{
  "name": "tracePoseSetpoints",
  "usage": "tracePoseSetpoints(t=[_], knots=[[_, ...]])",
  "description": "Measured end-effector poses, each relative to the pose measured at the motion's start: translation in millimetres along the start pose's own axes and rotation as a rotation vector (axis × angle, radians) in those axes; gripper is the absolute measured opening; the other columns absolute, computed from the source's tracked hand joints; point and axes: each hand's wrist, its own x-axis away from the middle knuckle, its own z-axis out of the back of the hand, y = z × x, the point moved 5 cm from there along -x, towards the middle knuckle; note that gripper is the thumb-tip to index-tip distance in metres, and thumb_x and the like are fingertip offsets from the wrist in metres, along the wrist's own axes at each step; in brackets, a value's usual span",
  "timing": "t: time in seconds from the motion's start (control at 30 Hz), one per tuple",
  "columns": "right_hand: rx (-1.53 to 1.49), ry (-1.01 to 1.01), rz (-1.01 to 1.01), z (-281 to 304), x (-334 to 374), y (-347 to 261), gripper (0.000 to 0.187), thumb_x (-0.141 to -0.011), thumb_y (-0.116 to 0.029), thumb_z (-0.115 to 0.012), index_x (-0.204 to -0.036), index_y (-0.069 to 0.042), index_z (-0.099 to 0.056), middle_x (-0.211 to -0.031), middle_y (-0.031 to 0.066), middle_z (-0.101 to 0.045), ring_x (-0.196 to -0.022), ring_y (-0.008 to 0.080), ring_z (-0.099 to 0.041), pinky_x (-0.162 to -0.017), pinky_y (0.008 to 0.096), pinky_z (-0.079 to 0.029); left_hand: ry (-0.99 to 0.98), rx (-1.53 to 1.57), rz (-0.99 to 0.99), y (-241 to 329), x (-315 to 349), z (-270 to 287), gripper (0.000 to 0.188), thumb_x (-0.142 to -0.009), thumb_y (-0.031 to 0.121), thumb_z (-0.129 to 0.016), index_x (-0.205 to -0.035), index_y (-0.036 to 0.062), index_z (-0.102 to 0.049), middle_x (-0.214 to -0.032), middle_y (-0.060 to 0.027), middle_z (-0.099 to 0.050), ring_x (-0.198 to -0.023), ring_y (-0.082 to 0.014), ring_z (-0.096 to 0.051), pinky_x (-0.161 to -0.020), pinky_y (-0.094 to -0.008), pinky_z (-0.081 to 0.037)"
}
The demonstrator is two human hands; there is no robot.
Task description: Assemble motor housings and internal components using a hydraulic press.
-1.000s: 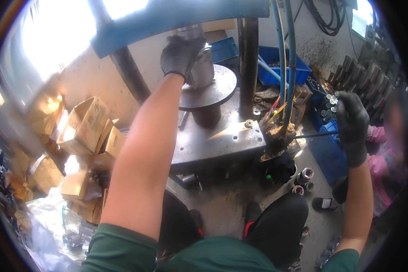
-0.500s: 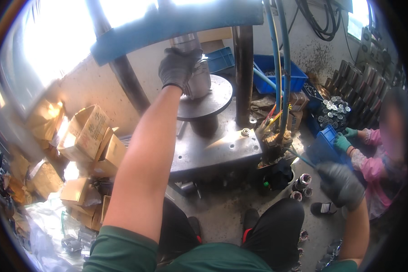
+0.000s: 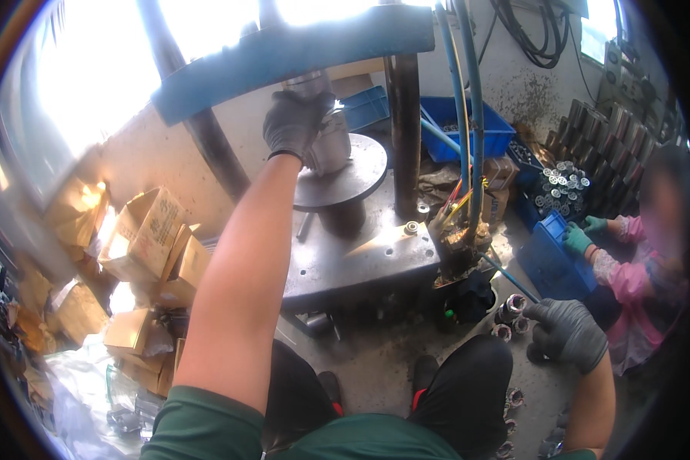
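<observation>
My left hand (image 3: 293, 124), in a dark grey glove, is wrapped round the upper part of a metal cylindrical housing (image 3: 332, 147). The housing stands on the round steel plate (image 3: 366, 175) of a press, under its blue crossbeam (image 3: 299, 55). A metal cylinder above my left hand meets or nearly meets the housing; the hand hides the join. Low on the right, my gloved right hand (image 3: 569, 335) is closed round the end of a thin blue lever (image 3: 511, 279) that runs out from the press's side.
A co-worker's green-gloved hands (image 3: 579, 238) are at a blue crate (image 3: 556, 261) on the right. Cylindrical parts (image 3: 511, 308) stand on the floor near my right knee. Open cardboard boxes (image 3: 142, 234) crowd the left. Hoses (image 3: 471, 115) hang beside the press's dark column (image 3: 404, 138).
My right hand has moved down, and the lever's end has dropped with it. My left hand remains round the housing. The whole view has shifted slightly.
</observation>
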Motion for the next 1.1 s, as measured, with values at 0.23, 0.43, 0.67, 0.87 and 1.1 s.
tracePoseSetpoints(t=[0.23, 0.43, 0.67, 0.87, 1.1], knots=[[0.141, -0.185, 0.013, -25, 27, 18, 0.027, -0.085, -0.023, -0.06, -0.102, -0.013, -0.077, -0.084, 0.0171, -0.071, -0.079, 0.037, -0.072, -0.075, 0.0498, -0.058, 0.014, 0.007, -0.008, 8, 1, -4, 0.099, -0.076, 0.074, -0.069, -0.123, -0.0119, -0.057, -0.096, -0.022, -0.075, -0.102, -0.0331, -0.076, -0.093, -0.0397, -0.058], [0.211, -0.337, 0.0, -34, 25, 14, 0.027, -0.086, -0.022, -0.061, -0.107, -0.012, -0.076, -0.085, 0.0167, -0.072, -0.079, 0.0377, -0.072, -0.075, 0.0493, -0.058, -0.063, 0.048, 0.082, 10, 4, -6, 0.102, -0.081, 0.078, -0.06, -0.124, -0.0141, -0.056, -0.08, -0.0168, -0.075, -0.097, -0.0308, -0.077, -0.092, -0.0374, -0.058], [0.015, -0.082, -0.012, -8, 13, 10, 0.026, -0.085, -0.022, -0.064, -0.106, -0.012, -0.076, -0.084, 0.0171, -0.072, -0.079, 0.0383, -0.072, -0.073, 0.0506, -0.058, -0.025, -0.024, 0.011, -4, -10, -10, 0.103, -0.078, 0.078, -0.062, -0.123, -0.0141, -0.057, -0.093, -0.0219, -0.076, -0.101, -0.034, -0.076, -0.094, -0.0394, -0.058], [0.174, -0.251, 0.025, -22, 21, 13, 0.025, -0.086, -0.02, -0.063, -0.106, -0.01, -0.075, -0.08, 0.0186, -0.071, -0.074, 0.039, -0.07, -0.072, 0.0503, -0.058, -0.002, 0.01, 0.015, -1, -8, -11, 0.103, -0.077, 0.077, -0.064, -0.124, -0.0148, -0.057, -0.095, -0.0226, -0.076, -0.102, -0.0324, -0.076, -0.093, -0.0388, -0.058], [0.253, -0.283, 0.028, -40, 33, 24, 0.029, -0.078, -0.021, -0.069, -0.104, -0.01, -0.074, -0.07, 0.0146, -0.066, -0.067, 0.0365, -0.068, -0.066, 0.0491, -0.055, -0.091, 0.115, 0.023, 15, 8, -7, 0.104, -0.08, 0.079, -0.059, -0.125, -0.0147, -0.058, -0.076, -0.0132, -0.076, -0.097, -0.024, -0.078, -0.091, -0.0363, -0.058]])
